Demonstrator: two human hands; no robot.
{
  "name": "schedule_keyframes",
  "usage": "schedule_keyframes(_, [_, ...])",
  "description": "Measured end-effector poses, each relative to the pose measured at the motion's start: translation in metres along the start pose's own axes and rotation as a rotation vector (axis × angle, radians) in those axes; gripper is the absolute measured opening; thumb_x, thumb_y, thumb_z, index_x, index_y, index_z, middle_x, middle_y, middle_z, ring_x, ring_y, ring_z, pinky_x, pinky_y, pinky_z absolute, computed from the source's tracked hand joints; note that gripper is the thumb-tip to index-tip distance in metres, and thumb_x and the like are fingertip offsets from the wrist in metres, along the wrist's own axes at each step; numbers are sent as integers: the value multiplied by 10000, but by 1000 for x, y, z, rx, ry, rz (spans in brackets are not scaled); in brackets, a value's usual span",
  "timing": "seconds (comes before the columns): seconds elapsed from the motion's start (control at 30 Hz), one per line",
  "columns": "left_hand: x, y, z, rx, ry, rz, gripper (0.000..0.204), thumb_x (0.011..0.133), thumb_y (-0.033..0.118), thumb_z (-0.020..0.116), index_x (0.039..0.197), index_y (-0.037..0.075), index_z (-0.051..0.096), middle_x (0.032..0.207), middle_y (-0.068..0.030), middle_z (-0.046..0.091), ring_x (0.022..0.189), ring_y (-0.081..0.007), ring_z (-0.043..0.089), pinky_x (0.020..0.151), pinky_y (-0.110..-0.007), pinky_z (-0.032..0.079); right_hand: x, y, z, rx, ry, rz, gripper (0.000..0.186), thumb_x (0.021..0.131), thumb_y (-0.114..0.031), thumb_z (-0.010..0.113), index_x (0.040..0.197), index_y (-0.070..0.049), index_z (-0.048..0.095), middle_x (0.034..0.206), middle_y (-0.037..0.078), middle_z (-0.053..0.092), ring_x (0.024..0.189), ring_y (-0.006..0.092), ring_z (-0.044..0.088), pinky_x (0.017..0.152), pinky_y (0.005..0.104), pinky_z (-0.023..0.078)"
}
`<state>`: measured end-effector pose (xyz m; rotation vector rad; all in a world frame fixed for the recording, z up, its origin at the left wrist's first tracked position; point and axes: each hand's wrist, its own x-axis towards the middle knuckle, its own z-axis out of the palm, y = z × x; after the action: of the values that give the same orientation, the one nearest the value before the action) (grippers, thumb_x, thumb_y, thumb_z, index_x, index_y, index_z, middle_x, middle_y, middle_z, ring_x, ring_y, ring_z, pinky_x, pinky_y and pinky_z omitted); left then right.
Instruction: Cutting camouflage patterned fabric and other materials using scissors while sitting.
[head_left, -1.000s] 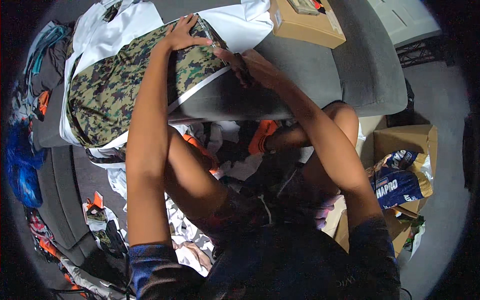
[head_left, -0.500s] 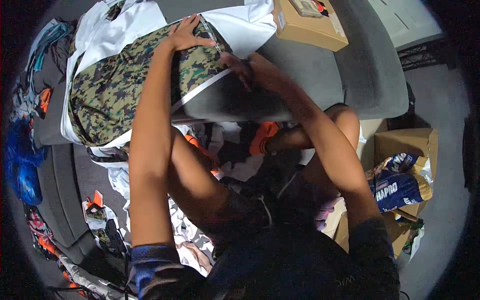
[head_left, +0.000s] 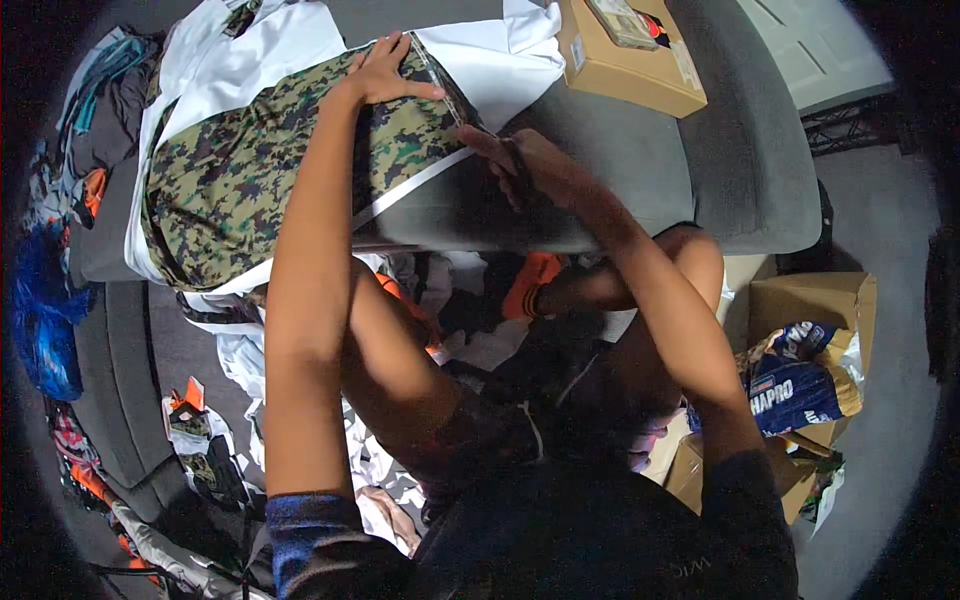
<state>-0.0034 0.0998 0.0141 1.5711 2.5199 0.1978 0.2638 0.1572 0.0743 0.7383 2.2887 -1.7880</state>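
Note:
A camouflage-print fabric panel (head_left: 235, 190) lies over white fabric (head_left: 515, 65) on the grey sofa seat in front of me. My left hand (head_left: 385, 75) presses flat near the panel's far right part, fingers spread, with the thumb reaching toward a narrow pale strip along its right edge. Just right of that edge, near its closer corner, is my right hand (head_left: 525, 165). Its fingers are curled together around something dark, in shadow, too hidden to name. A white border (head_left: 415, 185) runs along the panel's near right side.
A cardboard box (head_left: 635, 75) with small items on top rests on the sofa. Clothes (head_left: 105, 125) pile up at far left, above a blue plastic bag (head_left: 50, 340). An open carton (head_left: 815, 295) holding a navy printed bag (head_left: 800, 390) stands at right. Fabric scraps (head_left: 370, 450) litter the floor.
My right hand has shifted slightly right and nearer to me, and shows less blur. My left hand remains flat on the camouflage fabric. The whole view has shifted slightly.

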Motion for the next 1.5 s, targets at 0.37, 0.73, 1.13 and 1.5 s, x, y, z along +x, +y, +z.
schedule_keyframes(0.37, [-4, 6, -6, 16, -54, -55, 1249, 492, 853, 531, 1444, 141, 149, 1511, -35, 81, 1390, -214, 84, 1108, -432, 110, 44, 8, -11, -86, -28, -20, 742, 719, -755, 479, 586, -35, 598, 508, 74, 528, 481, 161, 490, 509, 247, 399])
schedule_keyframes(0.73, [-5, 6, -5, 16, -69, -49, 1254, 491, 856, 529, 1444, 136, 146, 1512, -36, 70, 1390, -216, 82, 1109, -438, 107, 52, 10, -11, 37, -35, -12, 340, 851, -333, 523, 638, -68, 511, 547, 56, 502, 451, 135, 475, 407, 261, 361])
schedule_keyframes(1.13, [1, -4, 3, 43, -51, -1, 1146, 574, 800, 531, 1450, 181, 127, 1513, -16, 69, 1390, -240, 67, 1105, -474, 103, 69, 39, -23, 150, -106, -360, 314, 863, -277, 499, 663, -39, 543, 552, 71, 528, 435, 142, 481, 386, 263, 376])
schedule_keyframes(1.5, [1, -4, 2, 17, -58, 2, 1106, 604, 779, 536, 1450, 196, 130, 1512, -15, 69, 1389, -251, 71, 1103, -471, 107, 67, 31, -13, -88, 25, -140, 296, 858, -227, 484, 656, -24, 559, 560, 77, 539, 439, 140, 484, 390, 268, 383])
